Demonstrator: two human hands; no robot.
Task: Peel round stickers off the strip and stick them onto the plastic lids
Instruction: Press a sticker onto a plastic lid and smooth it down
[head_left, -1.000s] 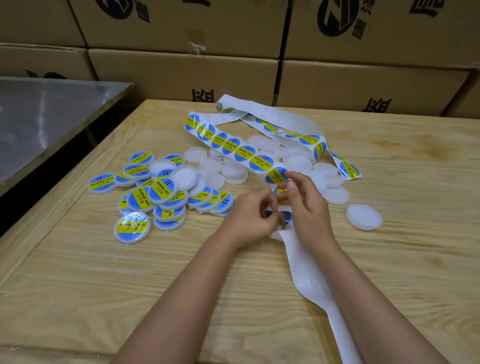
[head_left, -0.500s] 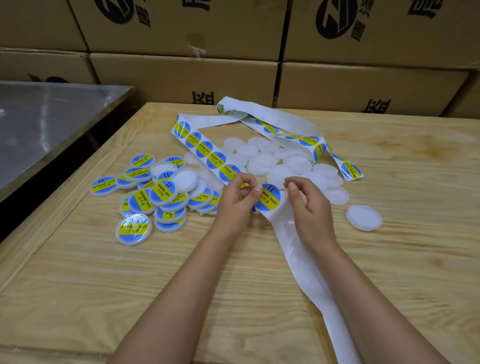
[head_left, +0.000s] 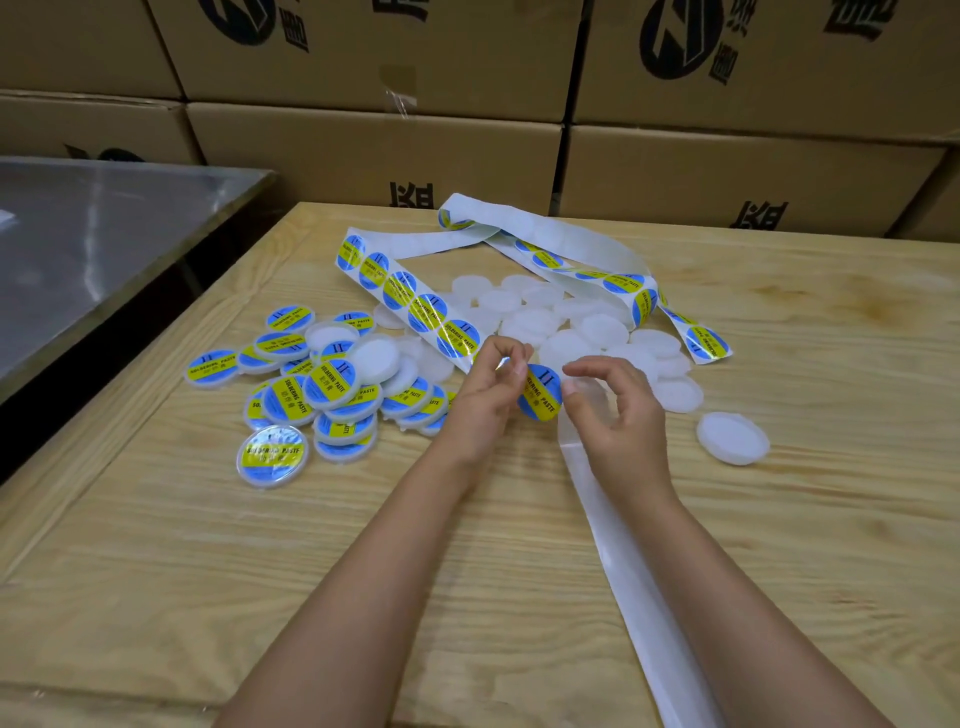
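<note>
The left hand (head_left: 483, 400) is above the middle of the wooden counter (head_left: 260, 571). Its grip is closed: thumb and forefinger pinch the upper left edge of one round blue and yellow sticker (head_left: 540, 392). The sticker stands tilted between the two hands, with its printed face to the camera. Its right edge is just beside the thumb of the right hand (head_left: 623, 421). The fingers of the right hand are curled. The bare backing (head_left: 623, 545) runs from under this hand toward the near edge of the counter, but it is not possible to tell if this grip holds the backing or not.

The strip (head_left: 426, 312) with more stickers goes from the left hand up and to the left, then it loops back over the heap of plain white lids (head_left: 535, 322) behind the hands. The lids with stickers already on (head_left: 311, 384) lie in a pile to the left of the left hand. One plain lid (head_left: 732, 438) lies alone to the right of the right hand. Cardboard boxes (head_left: 374, 150) are stacked behind the counter, and a steel table (head_left: 104, 249) stands on the left
</note>
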